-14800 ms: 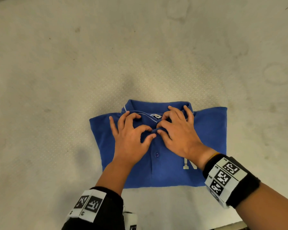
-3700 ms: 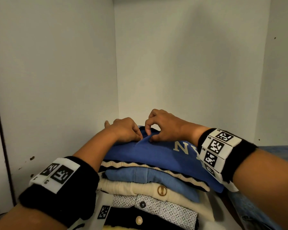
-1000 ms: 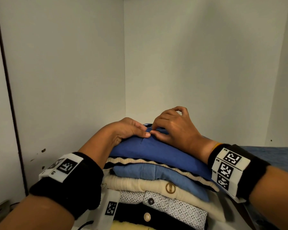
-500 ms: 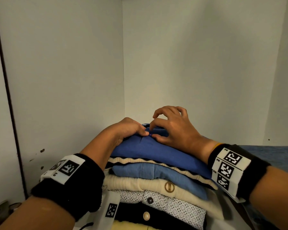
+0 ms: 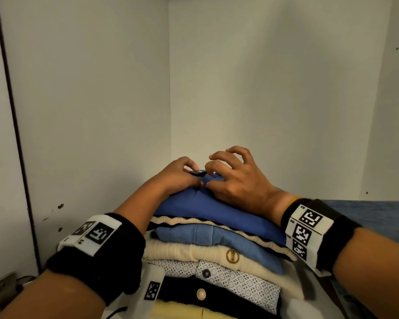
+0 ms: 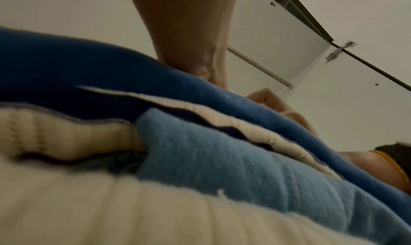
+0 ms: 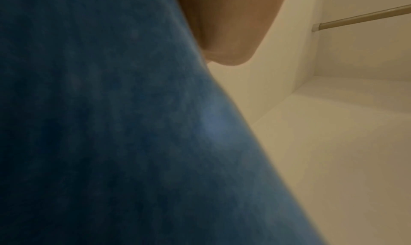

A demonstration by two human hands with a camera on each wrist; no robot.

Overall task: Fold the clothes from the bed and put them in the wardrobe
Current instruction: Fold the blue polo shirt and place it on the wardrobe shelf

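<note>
A folded blue polo shirt [image 5: 217, 210] lies on top of a stack of folded clothes [image 5: 217, 256] inside the white wardrobe [image 5: 101, 111]. Both hands sit at the shirt's far end, over the collar. My left hand [image 5: 182, 173] has curled fingers that pinch the collar edge. My right hand [image 5: 230, 173] pinches blue cloth between thumb and forefinger, its other fingers raised and bent. In the left wrist view the blue polo shirt [image 6: 111, 64] runs under my left hand [image 6: 189, 29]. Blue cloth [image 7: 111, 125] fills the right wrist view; the fingers are hidden there.
Under the polo lie a cream-and-navy knit [image 5: 194, 221], a light blue garment [image 5: 217, 236], a cream cardigan [image 5: 194, 249], a patterned shirt [image 5: 240, 282] and darker pieces. Blue denim [image 5: 378, 215] lies to the right. A hanging rod [image 6: 260, 67] crosses above.
Over the last second my right hand's fingers have lifted and spread while thumb and forefinger stay at the collar. My left fingers have crept up onto the collar edge.
</note>
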